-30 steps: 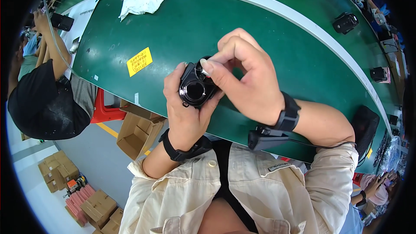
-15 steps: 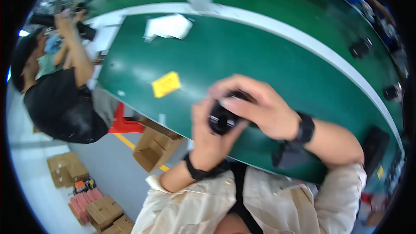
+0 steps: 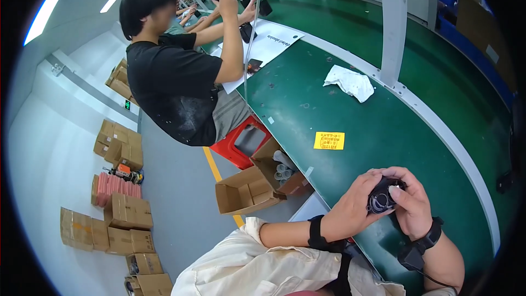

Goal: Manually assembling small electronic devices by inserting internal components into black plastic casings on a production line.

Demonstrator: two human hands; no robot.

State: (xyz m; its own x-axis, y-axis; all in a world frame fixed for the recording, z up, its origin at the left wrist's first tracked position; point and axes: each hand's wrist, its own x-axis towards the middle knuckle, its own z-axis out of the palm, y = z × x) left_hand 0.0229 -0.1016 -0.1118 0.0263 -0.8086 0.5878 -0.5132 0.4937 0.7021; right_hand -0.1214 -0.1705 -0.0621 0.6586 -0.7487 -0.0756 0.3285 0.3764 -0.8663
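Together, left hand [image 3: 356, 208] and right hand [image 3: 412, 208] wrap their fingers around a small black lens-like part [image 3: 381, 197] (above the green worktop [image 3: 350, 104]).

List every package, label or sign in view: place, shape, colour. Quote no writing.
Yellow label: rectangular sticker, flat on the green table.
Open cardboard box: brown, on the floor beside the table.
Stacked cardboard boxes: brown, closed, by the left wall.
White sheet: flat, far table end.
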